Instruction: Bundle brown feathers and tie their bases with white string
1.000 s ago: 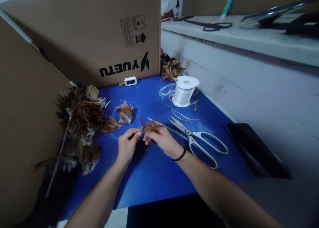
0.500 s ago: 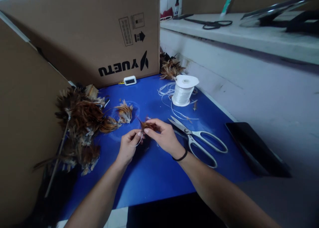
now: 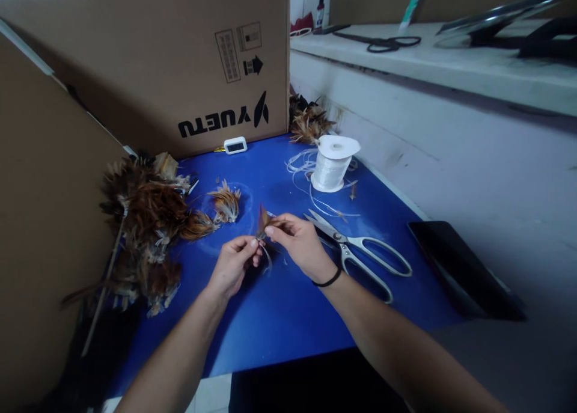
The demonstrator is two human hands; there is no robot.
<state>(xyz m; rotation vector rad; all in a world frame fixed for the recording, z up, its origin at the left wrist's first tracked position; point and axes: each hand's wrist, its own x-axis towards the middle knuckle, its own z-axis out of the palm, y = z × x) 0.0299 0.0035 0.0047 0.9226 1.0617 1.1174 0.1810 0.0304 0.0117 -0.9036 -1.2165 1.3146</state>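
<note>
A small bunch of brown feathers (image 3: 263, 218) is held between my two hands above the blue table. My left hand (image 3: 235, 261) pinches it at the quill end, where a white ribbon (image 3: 267, 258) hangs down. My right hand (image 3: 300, 243) is closed on the feathered side, thumb against the fingers, hiding part of the bunch. Just right of my right hand lie silver scissors (image 3: 345, 240), their blades parted. A loose feather bunch (image 3: 226, 202) rests beyond my left hand, with another bunch (image 3: 197, 225) beside it.
A big feather heap (image 3: 151, 214) with a thin stick covers the left side. A white ribbon spool (image 3: 334, 165) stands at the back right, near more feathers (image 3: 311, 121). A black tablet-like slab (image 3: 464, 272) is at the right edge. Cardboard boxes (image 3: 148, 58) wall the back and left.
The feather bunch has turned, its tips now pointing more upward. The ribbon end has swung to the right, below the fingers. Both hands have shifted only slightly.
</note>
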